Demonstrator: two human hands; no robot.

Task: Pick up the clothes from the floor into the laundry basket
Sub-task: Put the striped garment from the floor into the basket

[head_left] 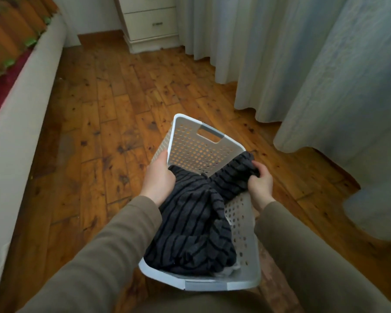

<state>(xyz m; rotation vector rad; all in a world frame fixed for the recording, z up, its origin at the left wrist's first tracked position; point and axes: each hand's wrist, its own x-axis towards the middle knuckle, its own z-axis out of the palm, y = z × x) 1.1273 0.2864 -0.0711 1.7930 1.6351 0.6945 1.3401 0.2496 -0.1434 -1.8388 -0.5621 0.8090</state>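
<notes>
A white perforated laundry basket [196, 145] is in front of me above the wooden floor, tilted away. A dark grey garment with black stripes [194, 224] fills most of it and drapes over its right rim. My left hand [157, 179] is closed over the basket's left rim, touching the garment's edge. My right hand [261, 184] is closed on a bunched part of the garment at the right rim. A bit of white cloth [227, 271] shows under the garment at the near corner. No other clothes are visible on the floor.
A bed with a white frame [20, 105] and an orange-red cover runs along the left. A white drawer unit [149, 21] stands at the back wall. Pale curtains [291, 53] hang to the floor on the right. Wooden floor [113, 105] lies between them.
</notes>
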